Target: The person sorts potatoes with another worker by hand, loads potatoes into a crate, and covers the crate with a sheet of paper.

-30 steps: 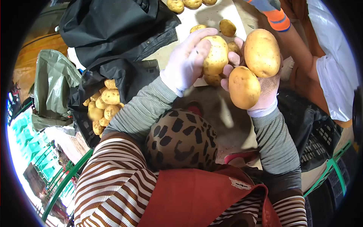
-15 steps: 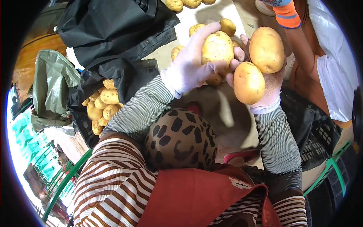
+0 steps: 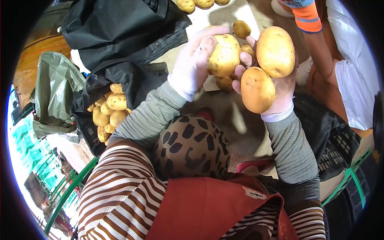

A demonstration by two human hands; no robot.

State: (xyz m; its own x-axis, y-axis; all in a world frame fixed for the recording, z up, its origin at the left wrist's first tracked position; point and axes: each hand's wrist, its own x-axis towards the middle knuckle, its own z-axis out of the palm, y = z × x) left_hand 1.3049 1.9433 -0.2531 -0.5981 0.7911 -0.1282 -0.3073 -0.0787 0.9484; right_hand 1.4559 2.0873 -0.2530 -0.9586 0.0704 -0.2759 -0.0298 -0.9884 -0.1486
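Observation:
My gloved left hand (image 3: pixel 193 60) is closed round a large yellow potato (image 3: pixel 225 55), its thumb pressed against the near side. Two more potatoes rest in my gloved right hand (image 3: pixel 283 90): a big oval potato (image 3: pixel 275 52) on the palm and a smaller potato (image 3: pixel 258 89) toward the wrist. The right fingers curl up beside them, close to the potato in my left hand. Behind and below my hands, more potatoes lie on a pale board, including a small potato (image 3: pixel 242 29); some are partly hidden.
At left, a black-lined crate holds a pile of potatoes (image 3: pixel 116 102). Black cloth (image 3: pixel 120 30) lies beyond it. A black crate (image 3: pixel 334 152) stands at right. Another person's arm with an orange cuff (image 3: pixel 307 18) is at upper right. Several potatoes (image 3: pixel 204 3) lie at the top.
My left hand has turned, and its thumb has shifted onto the potato's side. Both hands have moved slightly left with their potatoes.

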